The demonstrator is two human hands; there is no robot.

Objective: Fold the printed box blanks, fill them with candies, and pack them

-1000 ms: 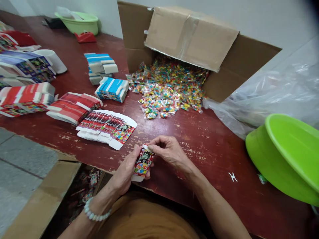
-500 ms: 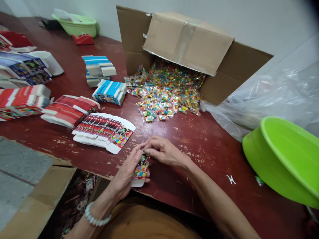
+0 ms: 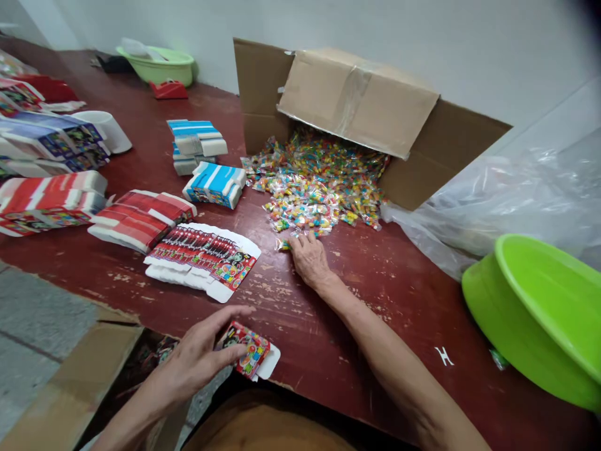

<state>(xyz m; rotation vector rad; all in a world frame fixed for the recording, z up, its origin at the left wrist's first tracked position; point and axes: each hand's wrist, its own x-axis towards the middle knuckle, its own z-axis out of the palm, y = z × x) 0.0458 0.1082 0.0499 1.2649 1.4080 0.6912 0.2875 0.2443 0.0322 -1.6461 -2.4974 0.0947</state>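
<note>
Near the table's front edge, my left hand (image 3: 201, 351) holds a small red printed carton (image 3: 251, 351), its thumb across the top face. A white end flap sticks out open from the carton's right end. My right hand (image 3: 310, 260) reaches forward, fingers bent down over a small clear candy packet (image 3: 283, 244) at the near edge of the candy pile (image 3: 319, 188); its fingertips are partly hidden. Left of that hand lies a fanned row of flattened red cartons (image 3: 201, 254), printed faces up.
A tipped cardboard box (image 3: 361, 94) spills the candy packets. Bundled blue cartons (image 3: 216, 183) and red cartons (image 3: 141, 216) lie to the left. A green basin (image 3: 526, 313) and plastic sheeting (image 3: 530, 194) are at right. Below the front edge stands an open carton (image 3: 84, 376).
My right hand has left the carton and moved forward to the candy packets. My left hand has turned the carton over to lie more level, its white flap now pointing right.
</note>
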